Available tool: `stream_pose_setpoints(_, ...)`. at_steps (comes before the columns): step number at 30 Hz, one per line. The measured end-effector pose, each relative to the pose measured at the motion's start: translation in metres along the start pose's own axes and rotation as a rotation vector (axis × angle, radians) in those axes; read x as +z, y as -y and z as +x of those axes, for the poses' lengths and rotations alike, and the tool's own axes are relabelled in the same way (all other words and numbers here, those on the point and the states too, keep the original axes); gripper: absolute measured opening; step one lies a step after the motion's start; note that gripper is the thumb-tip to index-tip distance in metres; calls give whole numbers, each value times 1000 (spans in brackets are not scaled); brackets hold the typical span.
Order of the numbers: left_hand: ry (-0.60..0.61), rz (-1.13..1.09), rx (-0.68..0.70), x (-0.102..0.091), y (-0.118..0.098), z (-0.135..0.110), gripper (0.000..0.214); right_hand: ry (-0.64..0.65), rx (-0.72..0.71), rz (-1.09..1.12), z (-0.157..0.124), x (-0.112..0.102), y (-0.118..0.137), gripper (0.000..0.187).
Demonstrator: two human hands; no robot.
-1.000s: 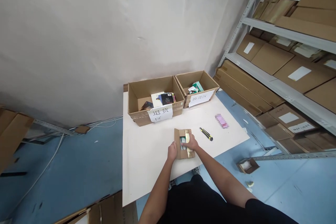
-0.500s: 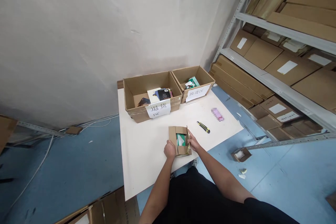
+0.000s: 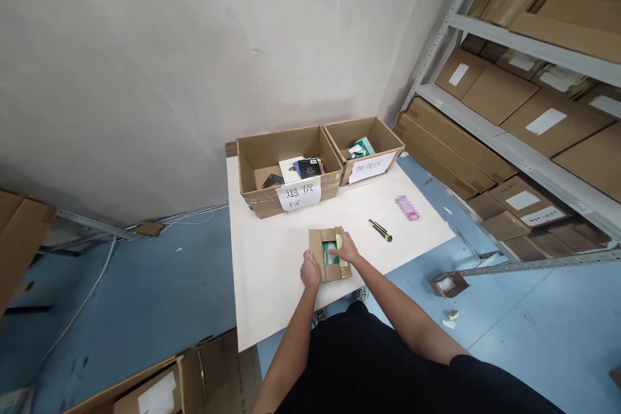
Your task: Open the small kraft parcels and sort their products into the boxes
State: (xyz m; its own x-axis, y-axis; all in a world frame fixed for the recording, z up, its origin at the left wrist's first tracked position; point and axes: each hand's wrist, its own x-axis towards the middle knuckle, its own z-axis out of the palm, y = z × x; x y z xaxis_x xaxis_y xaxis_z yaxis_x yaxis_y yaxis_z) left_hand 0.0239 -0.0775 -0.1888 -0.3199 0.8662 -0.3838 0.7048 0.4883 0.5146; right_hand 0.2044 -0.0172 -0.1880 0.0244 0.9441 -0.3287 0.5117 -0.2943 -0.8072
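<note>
Cardboard box (image 3: 332, 271), opening upward, long axis front-to-back, left hand (image 3: 311, 270) pinching its edge, right hand (image 3: 348, 248) spread.

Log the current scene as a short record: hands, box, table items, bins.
left_hand: left hand gripping left side of small cardboard box
right_hand: right hand at box's right side, reaching over opening; grip unclear
box_state: top open, green-and-white item visible inside
table: white table
right_of_box: yellow-and-black cutter; beyond it, pixelated pink item
bins: larger left bin, smaller right bin, both paper-labelled, at table's far side
</note>
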Motion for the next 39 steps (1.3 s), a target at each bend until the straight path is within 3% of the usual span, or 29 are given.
stream_pose_setpoints(2, -66, 4, 49, 2, -1, -2, 53, -15, 24, -111, -8, 14, -9, 122)
stream_pose_setpoints(4, -113, 71, 196, 1, 0, -3, 58, -34, 9, -83, -14, 15, -21, 116)
stream_pose_setpoints(7, 2, 199, 514, -2, -1, -4, 51, -55, -9, 89, -19, 0, -37, 105)
stream_pose_setpoints(9, 116, 223, 641, -1, -3, -7, 40, -55, 1, 130, -21, -15, -45, 102)
stream_pose_setpoints(12, 169, 134, 679, 2, -3, -12, 28, -107, -44, -66, -24, -30, -49, 95)
stream_pose_setpoints(15, 240, -60, 693, 0, 7, -12, 44, -134, -128, -404, -29, -33, -42, 67)
stream_pose_setpoints(17, 310, -140, 705, -3, 18, -9, 52, -55, -215, -579, -30, -29, -32, 46)
stream_pose_setpoints(19, 340, -129, 719, -6, 31, -6, 41, 47, -287, -686, -27, -22, -18, 37)
stream_pose_setpoints(20, 335, -99, 727, -7, 36, -5, 37, 84, -298, -722, -24, -18, -10, 38)
stream_pose_setpoints(23, 301, -1, 735, -2, 48, -5, 68, 123, -261, -784, -15, -7, 9, 47)
stream_pose_setpoints(25, 265, 27, 728, 5, 51, -6, 74, 122, -265, -797, -11, -1, 17, 51)
stream_pose_setpoints(28, 201, 14, 712, 18, 50, -9, 64, 77, -308, -781, -5, 3, 22, 65)
stream_pose_setpoints(32, 128, -6, 727, 32, 47, -11, 34, 34, -262, -772, 12, 3, 25, 87)
stream_pose_setpoints(39, 84, -17, 768, 47, 46, -5, 24, 188, 3, -842, 60, 7, 42, 87)
